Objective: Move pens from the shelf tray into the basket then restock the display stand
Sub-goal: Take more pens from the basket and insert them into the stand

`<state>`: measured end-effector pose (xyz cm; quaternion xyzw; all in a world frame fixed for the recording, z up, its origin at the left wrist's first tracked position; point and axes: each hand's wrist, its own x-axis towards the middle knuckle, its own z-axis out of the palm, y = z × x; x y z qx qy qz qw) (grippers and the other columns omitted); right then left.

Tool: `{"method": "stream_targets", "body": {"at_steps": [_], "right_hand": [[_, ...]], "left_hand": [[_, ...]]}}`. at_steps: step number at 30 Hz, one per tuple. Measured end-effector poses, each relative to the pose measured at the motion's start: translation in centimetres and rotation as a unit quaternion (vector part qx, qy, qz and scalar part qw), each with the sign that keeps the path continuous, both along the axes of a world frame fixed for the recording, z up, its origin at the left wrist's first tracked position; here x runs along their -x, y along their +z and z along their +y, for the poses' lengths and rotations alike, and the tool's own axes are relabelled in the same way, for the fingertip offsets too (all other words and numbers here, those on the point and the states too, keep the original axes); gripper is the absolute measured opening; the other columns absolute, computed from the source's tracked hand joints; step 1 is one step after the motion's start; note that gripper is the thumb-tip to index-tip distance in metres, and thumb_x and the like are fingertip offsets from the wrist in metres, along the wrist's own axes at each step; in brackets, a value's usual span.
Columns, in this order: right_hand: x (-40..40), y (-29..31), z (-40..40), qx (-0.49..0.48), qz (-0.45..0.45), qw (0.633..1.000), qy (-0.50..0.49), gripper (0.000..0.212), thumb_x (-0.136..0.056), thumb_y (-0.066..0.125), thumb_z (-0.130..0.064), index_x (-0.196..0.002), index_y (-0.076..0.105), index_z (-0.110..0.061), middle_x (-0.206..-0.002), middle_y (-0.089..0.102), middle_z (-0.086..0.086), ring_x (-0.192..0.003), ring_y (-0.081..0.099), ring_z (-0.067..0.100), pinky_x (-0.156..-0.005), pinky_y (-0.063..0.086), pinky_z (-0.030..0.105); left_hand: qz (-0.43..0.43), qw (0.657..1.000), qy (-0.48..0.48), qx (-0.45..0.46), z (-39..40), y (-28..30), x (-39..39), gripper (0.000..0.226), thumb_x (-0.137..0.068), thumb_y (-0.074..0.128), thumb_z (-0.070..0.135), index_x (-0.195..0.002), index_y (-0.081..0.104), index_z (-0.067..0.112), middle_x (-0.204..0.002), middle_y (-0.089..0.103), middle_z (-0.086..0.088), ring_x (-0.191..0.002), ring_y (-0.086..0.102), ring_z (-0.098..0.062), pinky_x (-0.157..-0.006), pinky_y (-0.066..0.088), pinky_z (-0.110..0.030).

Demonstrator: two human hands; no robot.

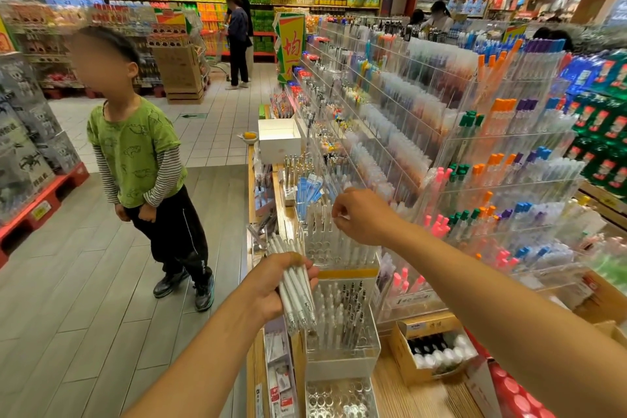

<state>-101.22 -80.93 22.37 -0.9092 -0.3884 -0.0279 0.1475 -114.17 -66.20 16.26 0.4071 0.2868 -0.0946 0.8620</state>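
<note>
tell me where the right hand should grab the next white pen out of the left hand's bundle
Probably pinch an upper end where the white pens fan out above the left hand, coming from the right, where the right hand is. There the ends splay apart; lower down, the fingers wrap them tight.

1 head view, wide-angle, facing forward and down, close above display stand [342,312]

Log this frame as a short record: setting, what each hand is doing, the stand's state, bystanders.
setting: shop aisle, stationery display
left hand: grips a bundle of white pens
right hand: fingers curled above the clear display stand, apparently pinching something small; cannot tell what
stand state: some holes hold pens, several near the front are unfilled
bystanders: a child in a green shirt stands on the left; shoppers farther back
basket: not visible
</note>
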Motion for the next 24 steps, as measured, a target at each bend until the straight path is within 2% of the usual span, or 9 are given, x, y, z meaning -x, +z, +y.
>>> {"method": "stream_targets", "body": {"at_steps": [2, 5, 8, 10, 12, 14, 17, 20, 24], "right_hand": [[-0.3, 0.0, 0.0, 0.006, -0.020, 1.000, 0.007, 0.015, -0.092, 0.059, -0.016, -0.098, 0.071, -0.010, -0.094, 0.056, 0.000, -0.082, 0.042, 0.010, -0.072, 0.034, 0.024], [-0.4, 0.2, -0.2, 0.016, -0.042, 0.999, 0.014, 0.014, -0.091, 0.062, -0.018, -0.099, 0.072, -0.012, -0.088, 0.045, -0.006, -0.090, 0.049, 0.014, -0.072, 0.033, 0.024], [-0.1, 0.2, -0.4, 0.030, -0.048, 0.998, 0.007, 0.019, -0.091, 0.063, -0.021, -0.107, 0.070, -0.014, -0.101, 0.053, 0.000, -0.102, 0.054, 0.021, -0.076, 0.040, 0.028], [0.6, 0.4, -0.3, 0.004, -0.047, 0.999, -0.004, 0.027, -0.092, 0.063, -0.025, -0.117, 0.066, -0.017, -0.112, 0.056, 0.002, -0.103, 0.053, 0.020, -0.084, 0.046, 0.033], [1.6, 0.8, 0.0, -0.071, 0.002, 0.997, 0.007, 0.029, -0.092, 0.064, -0.026, -0.119, 0.065, -0.017, -0.108, 0.061, -0.001, -0.090, 0.056, 0.009, -0.076, 0.044, 0.021], [2.5, 1.3, 0.2, -0.091, 0.094, 0.991, 0.019, 0.029, -0.093, 0.063, -0.027, -0.119, 0.064, -0.017, -0.100, 0.063, -0.006, -0.078, 0.053, -0.002, -0.065, 0.037, 0.012], [3.5, 1.1, 0.4, -0.056, 0.201, 0.978, 0.014, 0.025, -0.093, 0.064, -0.032, -0.111, 0.066, -0.014, -0.088, 0.062, -0.007, -0.074, 0.056, 0.004, -0.060, 0.039, 0.017], [3.9, 0.3, 0.6, -0.090, 0.245, 0.965, -0.018, 0.019, -0.091, 0.067, -0.027, -0.089, 0.068, -0.008, -0.071, 0.060, -0.004, -0.060, 0.052, 0.008, -0.056, 0.040, 0.022], [3.6, 0.2, 0.3, -0.132, 0.309, 0.941, -0.049, 0.018, -0.091, 0.064, -0.015, -0.078, 0.065, -0.002, -0.060, 0.060, 0.001, -0.053, 0.053, 0.010, -0.051, 0.042, 0.023]], "left_hand": [[0.003, 1.000, 0.002, -0.003, -0.1, 0.1, 0.0, 0.012, -0.091, 0.058, 0.000, -0.094, 0.063, -0.009, -0.076, 0.072, -0.021, -0.073, 0.071, -0.027, -0.061, 0.062, -0.035], [0.006, 1.000, 0.000, -0.004, -0.3, 0.2, 0.0, 0.015, -0.091, 0.058, 0.000, -0.097, 0.064, -0.012, -0.083, 0.073, -0.024, -0.074, 0.073, -0.028, -0.058, 0.062, -0.034], [0.002, 1.000, -0.005, -0.003, -0.7, 0.3, 0.0, 0.017, -0.091, 0.058, -0.001, -0.100, 0.064, -0.013, -0.087, 0.073, -0.025, -0.079, 0.073, -0.028, -0.058, 0.061, -0.033], [-0.006, 1.000, -0.013, -0.003, -0.9, 0.4, 0.0, 0.015, -0.090, 0.058, -0.002, -0.098, 0.065, -0.013, -0.085, 0.073, -0.024, -0.078, 0.072, -0.027, -0.062, 0.062, -0.034], [-0.022, 0.999, -0.029, 0.007, -1.0, 0.6, 0.0, 0.013, -0.089, 0.058, -0.002, -0.095, 0.064, -0.011, -0.081, 0.071, -0.022, -0.072, 0.071, -0.026, -0.069, 0.062, -0.035], [-0.047, 0.997, -0.048, 0.032, -1.1, 0.9, 0.0, 0.011, -0.089, 0.056, -0.002, -0.093, 0.063, -0.009, -0.077, 0.067, -0.018, -0.067, 0.068, -0.024, -0.069, 0.060, -0.033], [-0.070, 0.996, -0.053, 0.031, -1.4, 1.1, -0.1, 0.014, -0.092, 0.052, -0.001, -0.092, 0.065, -0.007, -0.077, 0.066, -0.017, -0.066, 0.067, -0.023, -0.068, 0.060, -0.031], [-0.078, 0.996, -0.048, 0.014, -1.8, 1.3, -0.1, 0.015, -0.091, 0.052, -0.003, -0.096, 0.065, -0.008, -0.081, 0.068, -0.018, -0.071, 0.069, -0.025, -0.070, 0.060, -0.034], [-0.065, 0.997, -0.043, 0.023, -2.0, 1.1, 0.0, 0.020, -0.090, 0.053, -0.001, -0.104, 0.066, -0.008, -0.087, 0.071, -0.020, -0.073, 0.071, -0.026, -0.070, 0.061, -0.035]]}}
